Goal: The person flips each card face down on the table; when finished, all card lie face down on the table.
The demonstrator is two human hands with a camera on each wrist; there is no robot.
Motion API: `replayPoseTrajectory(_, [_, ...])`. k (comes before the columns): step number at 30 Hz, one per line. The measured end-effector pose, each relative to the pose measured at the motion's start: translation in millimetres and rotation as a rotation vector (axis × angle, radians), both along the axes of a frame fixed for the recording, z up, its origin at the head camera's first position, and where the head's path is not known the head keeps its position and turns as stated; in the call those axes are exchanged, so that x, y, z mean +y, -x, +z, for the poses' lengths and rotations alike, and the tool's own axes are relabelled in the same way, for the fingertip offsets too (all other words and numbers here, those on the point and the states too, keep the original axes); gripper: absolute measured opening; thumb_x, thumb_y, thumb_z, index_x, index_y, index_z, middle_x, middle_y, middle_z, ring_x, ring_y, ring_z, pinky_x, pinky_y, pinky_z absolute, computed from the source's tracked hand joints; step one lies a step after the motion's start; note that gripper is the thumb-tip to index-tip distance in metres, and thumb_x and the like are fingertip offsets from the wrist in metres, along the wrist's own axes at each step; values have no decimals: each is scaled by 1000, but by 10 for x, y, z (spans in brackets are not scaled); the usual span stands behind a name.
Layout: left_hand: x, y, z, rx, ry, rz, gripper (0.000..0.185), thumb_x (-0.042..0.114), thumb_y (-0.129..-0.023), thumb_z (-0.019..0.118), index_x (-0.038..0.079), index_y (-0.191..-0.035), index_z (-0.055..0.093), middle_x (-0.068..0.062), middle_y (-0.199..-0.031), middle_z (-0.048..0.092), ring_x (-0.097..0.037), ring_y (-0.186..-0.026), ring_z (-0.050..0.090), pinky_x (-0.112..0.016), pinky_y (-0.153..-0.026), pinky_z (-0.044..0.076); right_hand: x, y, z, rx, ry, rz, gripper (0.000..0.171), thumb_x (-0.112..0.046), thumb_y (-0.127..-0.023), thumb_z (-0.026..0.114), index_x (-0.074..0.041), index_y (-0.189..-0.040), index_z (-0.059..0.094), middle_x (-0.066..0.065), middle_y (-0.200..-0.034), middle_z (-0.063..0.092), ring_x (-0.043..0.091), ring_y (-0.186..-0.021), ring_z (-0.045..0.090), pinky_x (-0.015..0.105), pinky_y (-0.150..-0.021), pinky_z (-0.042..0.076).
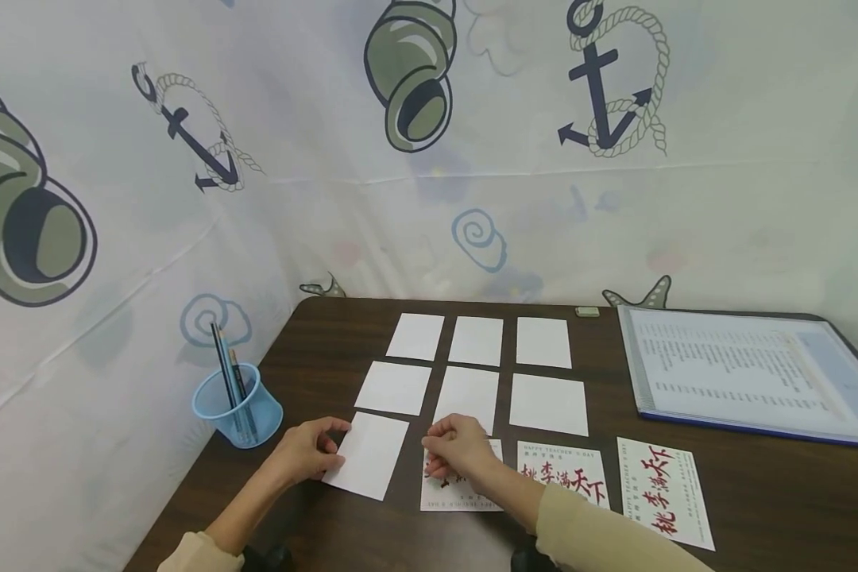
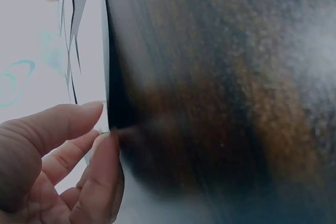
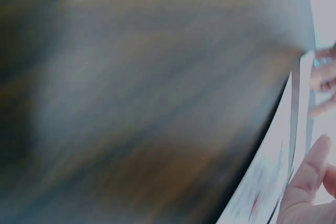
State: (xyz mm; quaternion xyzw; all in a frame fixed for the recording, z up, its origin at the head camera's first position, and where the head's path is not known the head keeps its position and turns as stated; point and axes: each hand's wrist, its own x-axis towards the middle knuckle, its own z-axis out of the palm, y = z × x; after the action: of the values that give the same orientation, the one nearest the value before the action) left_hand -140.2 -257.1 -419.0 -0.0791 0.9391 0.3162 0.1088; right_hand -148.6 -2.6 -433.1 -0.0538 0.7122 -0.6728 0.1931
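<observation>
Left hand (image 1: 307,451): pinches blank card's (image 1: 367,454) left edge.
Right hand (image 1: 457,453): fingers curled on printed card (image 1: 465,491), just right of blank card.

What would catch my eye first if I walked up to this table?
Probably the grid of blank white cards laid out mid-table, with the left hand holding the nearest white card at its left edge. Beside it, the right hand rests on a card with red calligraphy, first in a front row of three. A blue pencil cup stands at the table's left edge.
</observation>
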Motion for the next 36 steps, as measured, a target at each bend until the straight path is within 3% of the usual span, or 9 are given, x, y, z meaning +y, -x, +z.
replayPoseTrajectory(5, [6,5,1,16,29,-21,44,3,-72,78,11,-112,64,-4,-73,55,-17,-58,52,-28,-52,51,347,49,18,88,-110,-71,24,-5,-85,65,8,-103,57,9,-73,60,10,-54,59,27,-53,55])
replayPoseTrajectory(10, [89,14,44,141,76,-107,43,12,-71,81,11,-111,65,-1,-76,57,-14,-65,50,-27,-55,43,616,50,11,182,-269,-105,21,-1,-80,69,5,-99,61,6,-71,54,13,-58,56,25,-51,54])
replayPoseTrajectory(13, [267,44,65,204,24,-217,45,15,-70,82,9,-111,66,-2,-80,59,-13,-68,51,-25,-56,42,709,28,-4,189,-330,-111,20,1,-78,70,2,-97,62,5,-72,53,13,-58,53,24,-50,52])
replayPoseTrajectory(18, [587,98,31,189,-49,-436,51,19,-69,83,5,-113,63,-2,-84,59,-10,-67,55,-23,-55,44,742,-3,-51,222,-385,-71,20,2,-77,71,1,-95,62,4,-71,51,11,-51,50,22,-45,48])
replayPoseTrajectory(21, [720,120,-13,183,-24,-500,50,20,-67,84,5,-110,64,-1,-83,59,-8,-64,53,-23,-56,43,734,-15,-88,273,-420,-28,22,3,-75,73,1,-94,62,3,-71,50,10,-47,48,21,-42,46])
replayPoseTrajectory(29, [904,155,-51,194,87,-544,41,19,-63,85,11,-98,64,4,-78,57,-7,-59,46,-24,-53,37,757,-30,-104,375,-489,5,26,5,-71,75,1,-91,59,6,-76,47,11,-52,47,20,-40,44])
replayPoseTrajectory(36, [970,191,-52,224,119,-561,42,18,-63,86,14,-94,58,3,-87,54,-11,-72,47,-26,-62,40,781,-18,-59,389,-514,1,28,6,-70,76,-2,-87,56,6,-76,46,13,-56,47,20,-40,43])
